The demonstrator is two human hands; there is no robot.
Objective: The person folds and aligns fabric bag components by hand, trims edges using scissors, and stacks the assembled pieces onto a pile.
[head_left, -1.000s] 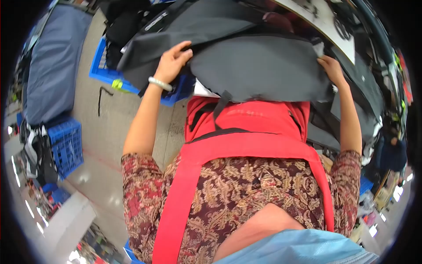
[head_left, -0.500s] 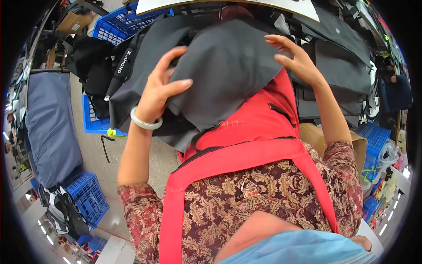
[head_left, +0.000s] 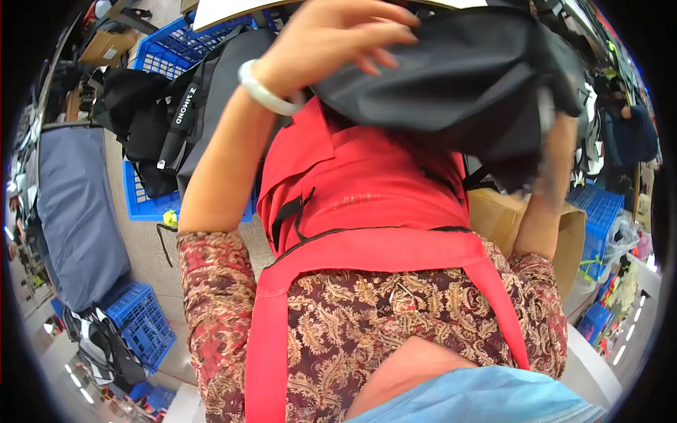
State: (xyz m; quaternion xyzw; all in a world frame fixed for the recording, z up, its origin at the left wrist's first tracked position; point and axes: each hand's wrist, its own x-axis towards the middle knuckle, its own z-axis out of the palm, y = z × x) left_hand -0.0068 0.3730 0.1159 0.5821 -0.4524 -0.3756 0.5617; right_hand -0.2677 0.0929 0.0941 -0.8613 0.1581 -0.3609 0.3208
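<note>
A large black fabric piece [head_left: 437, 84] is lifted and folded over above my lap, its right part smeared by motion. My left hand [head_left: 331, 42] is at its upper left edge, fingers stretched out and apart; a pale bangle circles that wrist. At the fabric's right end is my right hand [head_left: 560, 134], blurred and partly covered, so its fingers cannot be made out. Below the fabric spreads the red apron [head_left: 395, 169] that I wear, over a patterned top. To the left, more dark grey fabric [head_left: 222, 92] lies beside a strap with "SIMOND" lettering [head_left: 182, 116].
Blue crates [head_left: 141, 194] stand at the left, holding black pieces. A cardboard box [head_left: 497, 211] and another blue crate [head_left: 596, 218] are at my right. A white tabletop edge [head_left: 233, 8] crosses the top. Farther left lies a long navy-covered bundle [head_left: 81, 211].
The black fabric has swung up and to the right, uncovering more red apron. My left hand has moved up and right; my right hand has gone right and down.
</note>
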